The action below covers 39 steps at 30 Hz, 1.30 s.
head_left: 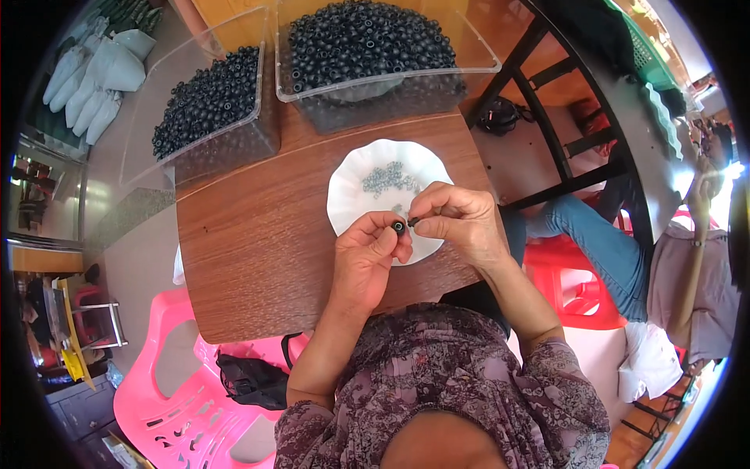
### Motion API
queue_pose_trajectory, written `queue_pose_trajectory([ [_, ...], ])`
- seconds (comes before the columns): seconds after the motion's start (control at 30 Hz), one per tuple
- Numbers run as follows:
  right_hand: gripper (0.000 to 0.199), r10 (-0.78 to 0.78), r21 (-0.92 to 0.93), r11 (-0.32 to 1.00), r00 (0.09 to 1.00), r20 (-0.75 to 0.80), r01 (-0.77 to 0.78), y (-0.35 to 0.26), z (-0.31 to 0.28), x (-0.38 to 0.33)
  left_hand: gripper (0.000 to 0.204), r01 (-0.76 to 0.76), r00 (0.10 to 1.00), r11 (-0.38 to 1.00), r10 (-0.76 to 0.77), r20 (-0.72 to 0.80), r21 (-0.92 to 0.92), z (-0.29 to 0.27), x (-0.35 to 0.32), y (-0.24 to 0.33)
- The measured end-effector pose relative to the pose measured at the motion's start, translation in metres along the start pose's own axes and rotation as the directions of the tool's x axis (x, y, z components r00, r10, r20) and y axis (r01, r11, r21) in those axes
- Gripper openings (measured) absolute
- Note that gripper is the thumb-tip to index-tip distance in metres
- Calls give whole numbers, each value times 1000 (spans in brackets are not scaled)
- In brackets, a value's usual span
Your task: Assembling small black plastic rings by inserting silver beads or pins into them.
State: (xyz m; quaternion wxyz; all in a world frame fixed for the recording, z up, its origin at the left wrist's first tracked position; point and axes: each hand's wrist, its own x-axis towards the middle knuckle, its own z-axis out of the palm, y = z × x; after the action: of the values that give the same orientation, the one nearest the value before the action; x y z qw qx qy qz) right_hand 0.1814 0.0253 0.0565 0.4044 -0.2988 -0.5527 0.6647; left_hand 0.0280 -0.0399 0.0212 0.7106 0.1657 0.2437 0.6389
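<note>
My left hand (363,262) pinches a small black bead-like piece (399,227) with a hole in its end, between thumb and fingertips. Close beside it, my right hand (467,225) has thumb and forefinger closed on a tiny dark piece (413,223), whose exact kind is too small to make out. Both hands are over the near part of a white scalloped plate (344,195). A scatter of tiny silvery-grey pieces (384,178) lies on this plate, partly hidden by my fingers.
Two clear plastic bins, the left (226,144) and the right (375,83), hold heaps of black pieces at the far side of the wooden table (250,258). A pink chair (160,375) stands at lower left. A person in jeans (594,234) sits on the right near a red stool (574,293).
</note>
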Motion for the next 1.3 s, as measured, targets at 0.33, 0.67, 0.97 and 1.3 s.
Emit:
queue_pose_trajectory([
  [0.33,15,-124,-192,974,992,2,122,-3,3,-15,19,22,1000,1000,-22,-1,-2,3,-9,-8],
  [0.67,16,-156,-301,941,987,29,157,-11,3,-21,19,-20,999,995,24,-44,102,14,-16,-12],
  [0.97,24,-455,-631,608,863,220,482,-16,3,-18,16,-48,993,982,66,-95,184,16,-20,-16],
  [1.3,28,-470,-697,529,851,234,484,-16,8,-23,15,-7,988,994,23,-153,107,19,-20,-18],
])
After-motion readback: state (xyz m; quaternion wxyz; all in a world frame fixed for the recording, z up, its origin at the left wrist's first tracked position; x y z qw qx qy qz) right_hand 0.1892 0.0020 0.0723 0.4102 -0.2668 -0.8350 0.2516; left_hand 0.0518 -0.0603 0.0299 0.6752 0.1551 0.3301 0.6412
